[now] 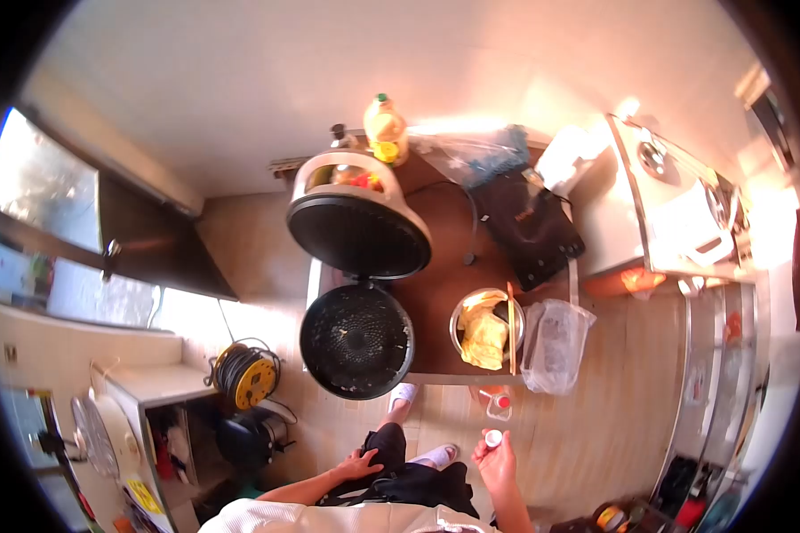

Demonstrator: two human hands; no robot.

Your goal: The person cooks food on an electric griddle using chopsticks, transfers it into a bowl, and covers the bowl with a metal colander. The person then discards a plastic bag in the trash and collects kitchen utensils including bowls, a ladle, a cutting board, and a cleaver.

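My right hand (496, 460) is closed on a small white cup (494, 438), held upright in front of the table's near edge. My left hand (359, 465) lies on my thigh with its fingers apart, holding nothing. Just beyond the cup is a clear container with a red cap (503, 402), low by the table edge. On the table stands a metal bowl (454, 330) with yellow, folded, dough-like food (484, 331) in it; a wooden stick (511, 333) lies across its right side. A black electric griddle (357, 342) sits at the left, its lid (360, 234) raised.
A clear plastic bag (556, 346) lies right of the bowl. Behind it is a black flat appliance (526, 226). A yellow-capped bottle (385, 129) stands at the back. A cable reel (247, 375) and fan (102, 435) are left; a metal rack (711, 382) is right.
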